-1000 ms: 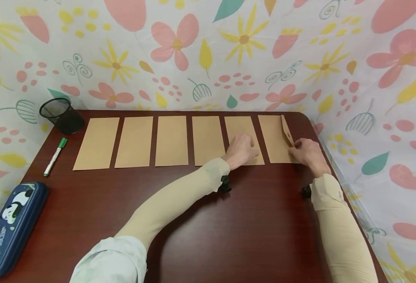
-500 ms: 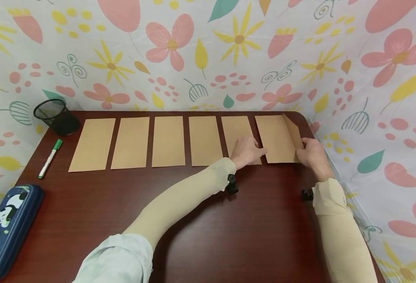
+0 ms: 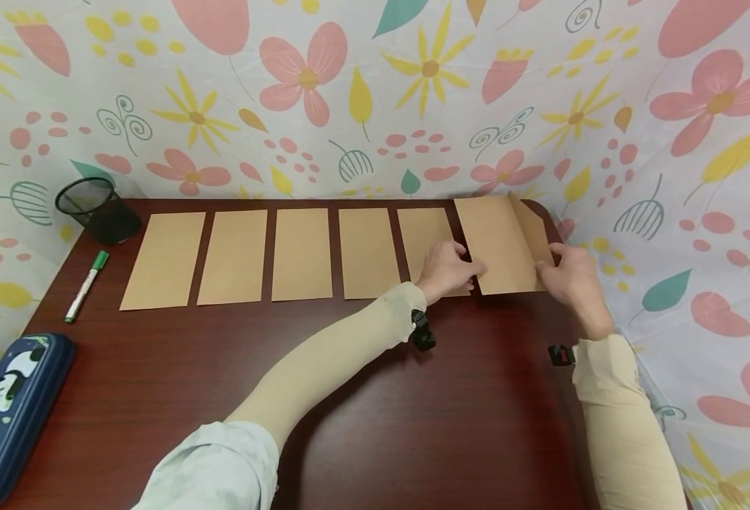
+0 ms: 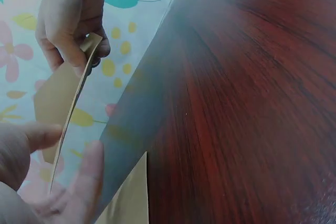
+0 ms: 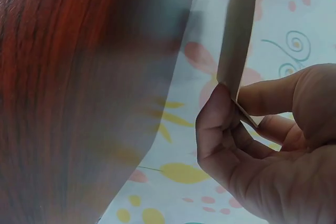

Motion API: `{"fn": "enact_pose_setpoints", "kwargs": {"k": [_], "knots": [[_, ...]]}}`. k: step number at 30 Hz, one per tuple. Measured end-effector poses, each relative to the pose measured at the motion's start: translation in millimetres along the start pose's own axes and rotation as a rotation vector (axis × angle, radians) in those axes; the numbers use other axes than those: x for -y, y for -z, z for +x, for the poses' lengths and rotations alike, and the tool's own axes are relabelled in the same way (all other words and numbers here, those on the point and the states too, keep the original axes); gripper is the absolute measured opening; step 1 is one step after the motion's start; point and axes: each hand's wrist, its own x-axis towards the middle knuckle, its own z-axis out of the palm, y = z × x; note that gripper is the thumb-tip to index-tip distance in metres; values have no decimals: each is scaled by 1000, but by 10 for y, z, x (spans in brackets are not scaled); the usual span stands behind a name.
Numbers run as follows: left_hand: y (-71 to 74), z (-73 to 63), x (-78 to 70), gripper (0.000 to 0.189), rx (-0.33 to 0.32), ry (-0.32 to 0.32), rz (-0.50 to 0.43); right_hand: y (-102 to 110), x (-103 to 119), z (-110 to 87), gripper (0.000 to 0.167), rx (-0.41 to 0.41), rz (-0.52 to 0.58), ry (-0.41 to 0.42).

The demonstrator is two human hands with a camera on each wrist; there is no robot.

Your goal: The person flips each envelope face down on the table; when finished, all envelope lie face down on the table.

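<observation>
At the right end of a row, a brown kraft envelope (image 3: 497, 248) is held tilted up, with its flap (image 3: 532, 230) folded out along the right side. My left hand (image 3: 445, 273) pinches its left edge, and the left wrist view shows the envelope edge-on (image 4: 71, 111) between thumb and fingers. On the opposite side, my right hand (image 3: 574, 280) grips the flap side near the lower corner. The right wrist view has that hand (image 5: 257, 156) with the paper (image 5: 239, 40) between thumb and curled fingers. Another envelope (image 3: 424, 230) lies flat, partly beneath my left hand.
Several more flat brown envelopes (image 3: 301, 255) line the back of the dark wooden table (image 3: 445, 425). At the left are a black mesh pen holder (image 3: 110, 219), a green-capped marker (image 3: 88, 285) and a blue panda pencil case (image 3: 14, 411). Flowered cloth (image 3: 413, 106) borders the back and right.
My left hand has moved right from the neighbouring envelope to the rightmost one's left edge. That envelope's flap has opened outward, and its far end has risen from the table.
</observation>
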Motion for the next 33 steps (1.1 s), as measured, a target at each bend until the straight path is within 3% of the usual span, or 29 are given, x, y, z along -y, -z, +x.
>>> {"fn": "enact_pose_setpoints", "kwargs": {"k": [5,9,13,16,23,29,33], "knots": [[53,-126,-83,53,72,-46,-218,3,-11,-43,35,-27,31,39],[58,-157,-121,59,66,-30,-273,7,-31,-82,40,-33,96,43],[79,-172,-142,59,62,-28,-302,10,-60,-87,53,22,302,6],[93,-176,-133,58,67,-33,-290,2,-83,-62,53,72,436,-19],[101,-164,-89,58,84,-50,-261,-17,-94,-33,63,198,574,-72],[118,-186,-86,59,70,-49,-198,16,-34,-74,53,260,842,-75],[124,-213,-103,56,41,-74,-99,49,36,-105,52,258,844,-60]]}}
